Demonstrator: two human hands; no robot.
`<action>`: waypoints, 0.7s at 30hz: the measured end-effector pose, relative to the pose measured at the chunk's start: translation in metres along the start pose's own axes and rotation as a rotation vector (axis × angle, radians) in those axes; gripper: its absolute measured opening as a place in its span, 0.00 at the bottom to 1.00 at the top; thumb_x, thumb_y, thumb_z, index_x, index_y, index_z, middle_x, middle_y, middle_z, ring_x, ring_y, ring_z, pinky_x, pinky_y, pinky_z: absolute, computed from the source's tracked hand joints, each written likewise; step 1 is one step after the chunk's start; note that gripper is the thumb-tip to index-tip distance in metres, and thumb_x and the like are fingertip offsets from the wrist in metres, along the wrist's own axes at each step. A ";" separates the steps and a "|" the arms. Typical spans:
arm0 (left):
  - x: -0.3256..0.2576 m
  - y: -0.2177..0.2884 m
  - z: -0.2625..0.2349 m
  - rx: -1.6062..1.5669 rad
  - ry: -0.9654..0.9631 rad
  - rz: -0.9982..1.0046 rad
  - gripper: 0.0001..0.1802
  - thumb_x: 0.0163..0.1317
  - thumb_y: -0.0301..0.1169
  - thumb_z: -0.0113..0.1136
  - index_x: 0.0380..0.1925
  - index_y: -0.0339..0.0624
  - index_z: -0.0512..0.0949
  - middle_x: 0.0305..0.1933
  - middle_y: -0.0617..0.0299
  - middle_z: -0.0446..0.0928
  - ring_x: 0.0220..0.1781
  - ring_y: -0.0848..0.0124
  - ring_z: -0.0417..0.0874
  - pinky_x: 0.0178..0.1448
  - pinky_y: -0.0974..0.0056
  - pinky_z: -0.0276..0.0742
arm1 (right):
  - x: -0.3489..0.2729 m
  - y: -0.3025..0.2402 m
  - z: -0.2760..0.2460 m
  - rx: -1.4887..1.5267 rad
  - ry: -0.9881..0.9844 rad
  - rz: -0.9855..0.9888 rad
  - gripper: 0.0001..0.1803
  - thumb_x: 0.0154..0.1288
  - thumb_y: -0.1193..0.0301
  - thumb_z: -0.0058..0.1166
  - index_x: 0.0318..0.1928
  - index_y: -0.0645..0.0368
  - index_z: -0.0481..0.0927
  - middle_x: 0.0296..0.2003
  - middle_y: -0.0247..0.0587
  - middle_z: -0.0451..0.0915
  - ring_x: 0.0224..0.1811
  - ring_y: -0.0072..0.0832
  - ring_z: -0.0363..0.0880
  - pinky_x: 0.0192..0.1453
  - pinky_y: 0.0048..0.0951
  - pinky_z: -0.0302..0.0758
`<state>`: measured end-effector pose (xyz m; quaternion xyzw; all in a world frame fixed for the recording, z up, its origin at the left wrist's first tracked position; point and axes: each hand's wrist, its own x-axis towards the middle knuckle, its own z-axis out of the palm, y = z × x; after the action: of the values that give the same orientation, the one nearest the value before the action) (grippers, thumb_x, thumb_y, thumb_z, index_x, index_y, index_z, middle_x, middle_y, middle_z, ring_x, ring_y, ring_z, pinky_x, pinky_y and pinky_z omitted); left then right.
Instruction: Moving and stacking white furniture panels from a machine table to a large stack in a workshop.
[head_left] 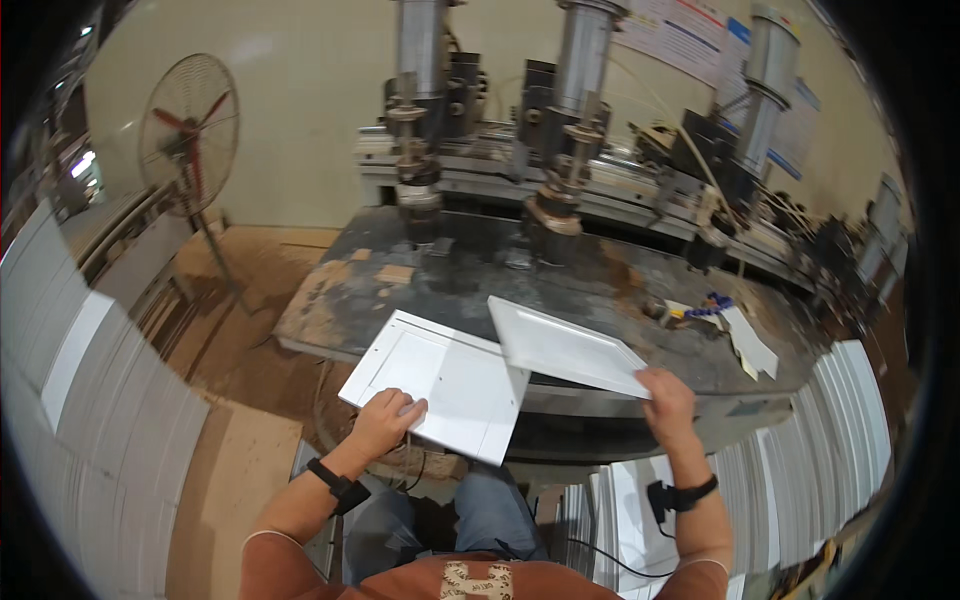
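Observation:
My left hand point(387, 422) is closed on the near left edge of a white panel point(470, 390) with a raised border and small holes. That panel lies partly over the front edge of the dark machine table point(350, 290). A second white panel point(565, 345), with a recessed centre like a cabinet door, is tilted in the air, its left end meeting or overlapping the first panel's far right corner. On its right end my right hand point(668, 405) is closed, fingers at the corner. Whether the two panels touch I cannot tell.
Vertical drilling heads point(555, 200) hang over the table's back. White scraps point(748, 340) and a blue segmented hose point(708, 305) lie at its right. Stacked white panels point(800, 470) stand right, more panels point(110, 420) left. A caged fan point(190, 130) stands far left.

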<state>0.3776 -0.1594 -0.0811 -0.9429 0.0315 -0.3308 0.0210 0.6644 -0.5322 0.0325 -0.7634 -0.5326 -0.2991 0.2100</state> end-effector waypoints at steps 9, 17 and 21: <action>-0.044 0.019 -0.186 0.299 -0.200 0.210 0.17 0.59 0.30 0.60 0.50 0.52 0.79 0.40 0.67 0.76 0.41 0.70 0.78 0.46 0.66 0.77 | 0.075 -0.033 0.195 -0.211 -0.337 -0.110 0.27 0.63 0.55 0.59 0.62 0.45 0.76 0.57 0.34 0.78 0.60 0.40 0.74 0.58 0.50 0.76; -0.068 0.014 -0.296 0.753 -0.131 0.027 0.17 0.57 0.29 0.62 0.48 0.52 0.79 0.43 0.65 0.77 0.41 0.69 0.78 0.44 0.68 0.80 | 0.115 -0.009 0.263 0.147 -0.284 -0.154 0.26 0.59 0.62 0.63 0.59 0.50 0.79 0.56 0.38 0.81 0.58 0.47 0.75 0.62 0.41 0.75; -0.085 -0.014 -0.339 1.020 -0.107 -0.198 0.20 0.54 0.28 0.60 0.50 0.50 0.79 0.45 0.62 0.78 0.45 0.66 0.79 0.48 0.65 0.80 | 0.120 -0.025 0.249 0.059 -0.328 -0.092 0.32 0.55 0.65 0.68 0.62 0.53 0.77 0.64 0.44 0.74 0.65 0.51 0.69 0.68 0.46 0.68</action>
<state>0.0998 -0.1460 0.1313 -0.8267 -0.2242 -0.2560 0.4480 0.7297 -0.2815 -0.0684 -0.7701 -0.6029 -0.1641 0.1289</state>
